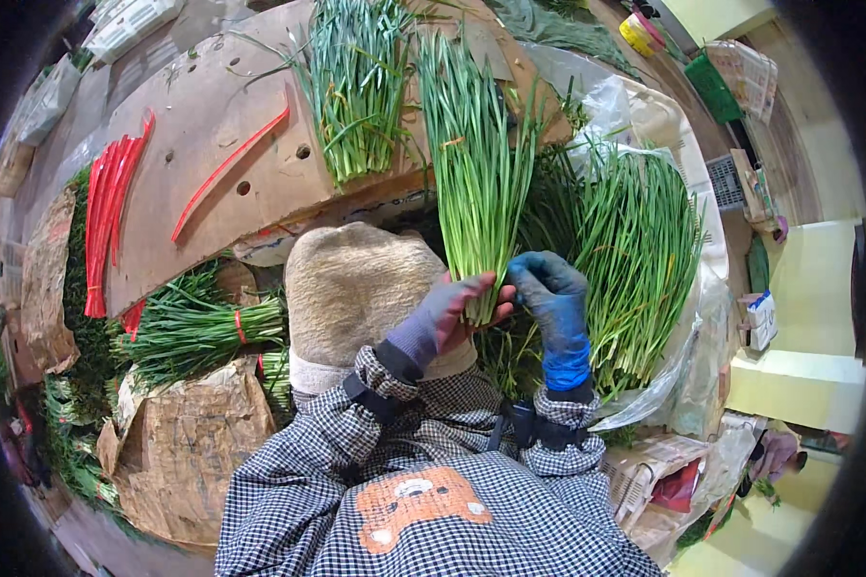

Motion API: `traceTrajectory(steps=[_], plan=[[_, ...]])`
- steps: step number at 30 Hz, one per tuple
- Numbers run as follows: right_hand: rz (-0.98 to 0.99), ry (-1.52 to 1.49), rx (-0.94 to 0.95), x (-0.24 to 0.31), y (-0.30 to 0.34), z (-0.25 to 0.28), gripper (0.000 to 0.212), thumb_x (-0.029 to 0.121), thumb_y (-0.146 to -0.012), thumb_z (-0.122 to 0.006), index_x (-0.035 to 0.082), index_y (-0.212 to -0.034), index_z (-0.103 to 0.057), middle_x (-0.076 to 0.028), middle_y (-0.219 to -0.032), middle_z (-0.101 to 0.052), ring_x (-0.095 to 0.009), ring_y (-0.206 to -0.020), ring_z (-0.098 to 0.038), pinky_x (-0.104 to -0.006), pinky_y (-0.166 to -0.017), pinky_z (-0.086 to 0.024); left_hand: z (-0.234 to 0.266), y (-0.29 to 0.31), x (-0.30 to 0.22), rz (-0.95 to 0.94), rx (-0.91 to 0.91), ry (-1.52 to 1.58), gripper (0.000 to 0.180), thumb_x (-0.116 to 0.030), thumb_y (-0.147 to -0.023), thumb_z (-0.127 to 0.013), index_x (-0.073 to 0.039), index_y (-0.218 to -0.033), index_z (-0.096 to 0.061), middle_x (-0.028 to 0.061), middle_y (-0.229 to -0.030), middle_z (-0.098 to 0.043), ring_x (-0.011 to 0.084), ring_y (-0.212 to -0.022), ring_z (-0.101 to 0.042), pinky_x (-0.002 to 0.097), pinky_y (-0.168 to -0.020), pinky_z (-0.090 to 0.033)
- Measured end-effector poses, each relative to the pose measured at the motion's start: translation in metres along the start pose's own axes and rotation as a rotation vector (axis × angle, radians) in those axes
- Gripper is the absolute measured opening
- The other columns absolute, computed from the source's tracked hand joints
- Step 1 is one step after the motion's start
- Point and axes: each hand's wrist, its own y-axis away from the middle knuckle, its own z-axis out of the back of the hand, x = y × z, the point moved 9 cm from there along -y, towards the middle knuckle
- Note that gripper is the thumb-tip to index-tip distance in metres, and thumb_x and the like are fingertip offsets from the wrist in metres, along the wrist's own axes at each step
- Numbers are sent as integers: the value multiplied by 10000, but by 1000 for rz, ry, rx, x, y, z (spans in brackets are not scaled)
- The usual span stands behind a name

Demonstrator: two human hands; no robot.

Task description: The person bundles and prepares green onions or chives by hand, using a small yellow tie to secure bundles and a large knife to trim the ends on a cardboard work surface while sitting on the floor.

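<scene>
My left hand [445,317], in a purple-grey glove, is wrapped round the lower pale stems of a bunch of garlic chives [475,192]. The long green leaves of the bunch reach away from me, over the edge of the cardboard-brown board [212,125]. Just right of the stem ends, my right hand [548,288] in a blue glove has its fingers curled in a pinch. Whatever those fingertips hold, if anything, is hidden. A large heap of loose chives [640,260] lies beside my right hand on pale sheeting. Another bunch of chives [356,96] rests on the board.
On the board's left lie a stack of red strips [111,212] and a single red strip [231,173]. A beige cloth [356,288] covers my lap. At left are tied chives [202,332] with a red band and crumpled brown paper [192,452]. Clear plastic [645,409] edges the heap.
</scene>
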Motion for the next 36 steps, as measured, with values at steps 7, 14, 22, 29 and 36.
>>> traceTrajectory(steps=[7,14,22,29,36], plan=[[166,496,151,5,-18,-36,155,133,-720,-685,29,-743,-572,-88,-677,-565,-209,-590,-563,-307,-553,-445,-12,7,-9,-177,47,-206,313,-79,-833,-567,-73,-1130,-471,54,-989,-574,188,-866,-601,381,-734,-538],[129,382,120,-20,-22,-31,153,126,-742,-662,24,-729,-548,-110,-650,-543,-227,-572,-552,-323,-525,-421,-19,11,-9,-129,61,-207,278,-106,-833,-582,-102,-1091,-479,24,-952,-571,163,-837,-595,347,-722,-540],[126,407,124,-9,-18,-27,110,64,-778,-609,10,-723,-530,-68,-606,-500,-121,-550,-507,-288,-506,-411,-6,6,-9,-122,-59,-246,248,-82,-839,-570,-66,-1071,-485,57,-931,-578,158,-796,-593,280,-617,-538],[-83,-149,48,-9,-12,3,51,60,-763,-641,28,-794,-617,31,-682,-567,-67,-544,-480,-240,-503,-412,-21,11,-12,-95,-36,-242,275,-86,-816,-600,-58,-1069,-497,50,-860,-599,139,-750,-595,253,-613,-529],[264,624,200,13,-36,-40,166,161,-714,-674,26,-712,-576,-129,-672,-558,-258,-608,-573,-342,-552,-443,-2,1,-7,-121,-33,-325,238,-108,-835,-587,-62,-1047,-490,50,-860,-586,128,-763,-580,277,-598,-521]])
